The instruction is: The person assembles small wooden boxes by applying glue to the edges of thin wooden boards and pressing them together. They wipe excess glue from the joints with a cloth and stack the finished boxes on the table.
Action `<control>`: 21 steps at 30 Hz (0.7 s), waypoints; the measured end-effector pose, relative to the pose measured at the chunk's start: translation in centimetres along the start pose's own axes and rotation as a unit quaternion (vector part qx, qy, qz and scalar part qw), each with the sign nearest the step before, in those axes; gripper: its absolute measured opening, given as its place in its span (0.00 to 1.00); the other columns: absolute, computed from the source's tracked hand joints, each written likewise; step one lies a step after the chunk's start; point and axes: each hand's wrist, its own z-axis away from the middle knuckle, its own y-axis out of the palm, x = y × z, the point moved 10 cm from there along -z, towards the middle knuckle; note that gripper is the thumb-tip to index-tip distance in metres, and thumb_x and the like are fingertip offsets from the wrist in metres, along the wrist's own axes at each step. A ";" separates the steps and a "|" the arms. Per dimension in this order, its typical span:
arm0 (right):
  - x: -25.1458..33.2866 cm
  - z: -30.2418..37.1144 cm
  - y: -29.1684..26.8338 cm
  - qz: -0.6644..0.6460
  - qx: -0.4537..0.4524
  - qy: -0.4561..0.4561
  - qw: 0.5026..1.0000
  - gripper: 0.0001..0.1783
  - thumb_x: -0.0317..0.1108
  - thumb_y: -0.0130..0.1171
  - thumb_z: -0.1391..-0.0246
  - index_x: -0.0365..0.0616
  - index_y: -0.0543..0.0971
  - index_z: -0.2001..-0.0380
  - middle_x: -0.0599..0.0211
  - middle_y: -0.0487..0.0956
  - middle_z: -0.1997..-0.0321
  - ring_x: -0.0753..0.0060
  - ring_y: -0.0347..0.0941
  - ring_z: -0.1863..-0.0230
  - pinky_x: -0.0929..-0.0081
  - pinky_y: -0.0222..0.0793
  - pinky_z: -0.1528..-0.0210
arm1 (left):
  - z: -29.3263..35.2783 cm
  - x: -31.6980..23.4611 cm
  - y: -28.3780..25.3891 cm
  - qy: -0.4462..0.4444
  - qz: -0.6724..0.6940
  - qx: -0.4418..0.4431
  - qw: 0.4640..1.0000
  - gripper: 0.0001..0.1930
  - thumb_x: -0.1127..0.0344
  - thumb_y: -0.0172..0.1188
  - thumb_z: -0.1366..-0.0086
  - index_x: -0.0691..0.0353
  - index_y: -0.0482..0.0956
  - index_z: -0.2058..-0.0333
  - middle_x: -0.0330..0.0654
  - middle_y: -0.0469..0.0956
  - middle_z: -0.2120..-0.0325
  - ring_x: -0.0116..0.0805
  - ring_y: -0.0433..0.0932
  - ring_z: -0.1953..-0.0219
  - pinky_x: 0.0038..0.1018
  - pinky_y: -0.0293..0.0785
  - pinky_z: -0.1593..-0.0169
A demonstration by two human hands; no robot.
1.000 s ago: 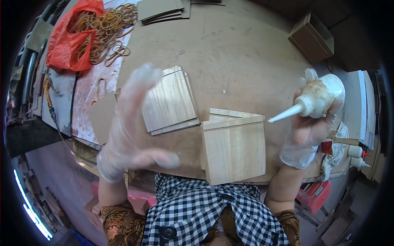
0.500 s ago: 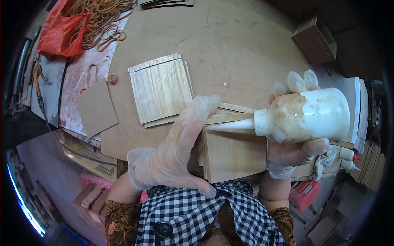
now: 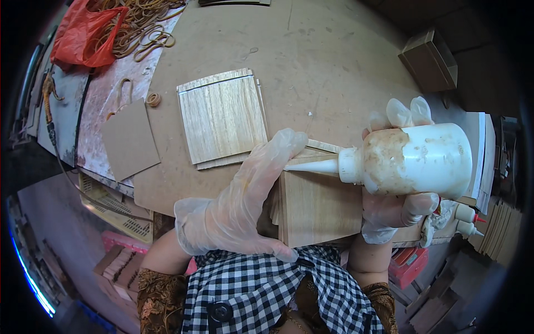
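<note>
In a clear glove, my right hand (image 3: 403,214) wraps round a large white squeeze bottle (image 3: 423,158) with brownish stains. The bottle lies nearly level, its pointed nozzle aimed left over the upper edge of a stack of thin wooden boards (image 3: 322,206). My left hand (image 3: 239,206), also gloved, spans the left side of that stack, fingers at its far corner and thumb at its near corner. The nozzle tip is close to the left fingers; whether it touches the wood, I cannot tell. Beyond the left hand lies another small pile of pale wooden panels (image 3: 222,119).
A brown square board (image 3: 130,142) lies at the left, beside a small tan roll (image 3: 153,99). Farther back are a red plastic bag (image 3: 83,36) and tangled rubber bands (image 3: 147,33). An open brown box (image 3: 428,61) stands far right; small red-tipped bottles (image 3: 466,213) lie near right.
The squeeze bottle has shifted slightly left, and its nozzle now lies along the stack's upper edge. Both hands keep their holds; the whole view has shifted a little.
</note>
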 end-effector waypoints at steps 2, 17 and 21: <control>0.0 -0.2 0.3 -0.007 0.003 -0.001 1.000 0.56 0.66 0.74 0.68 0.46 0.63 0.42 0.64 0.62 0.46 0.65 0.65 0.51 0.66 0.69 0.49 | 0.1 0.0 -0.1 0.001 -0.001 -0.005 1.000 0.67 0.39 0.76 0.58 0.73 0.44 0.32 0.64 0.49 0.32 0.62 0.47 0.29 0.47 0.45 0.29; -0.3 1.1 -1.6 0.035 -0.051 0.038 0.997 0.60 0.62 0.76 0.68 0.41 0.60 0.37 0.61 0.68 0.45 0.63 0.68 0.46 0.62 0.68 0.43 | 0.3 0.1 -0.1 0.015 0.010 -0.017 1.000 0.66 0.44 0.79 0.59 0.71 0.45 0.32 0.64 0.49 0.32 0.63 0.48 0.29 0.51 0.45 0.30; -0.5 1.6 -2.8 0.015 -0.060 0.039 0.997 0.59 0.59 0.77 0.67 0.41 0.60 0.36 0.59 0.69 0.43 0.63 0.67 0.43 0.60 0.64 0.37 | 0.4 0.6 0.1 -0.025 0.030 -0.001 0.999 0.65 0.46 0.79 0.59 0.71 0.45 0.31 0.64 0.50 0.32 0.63 0.49 0.30 0.52 0.45 0.30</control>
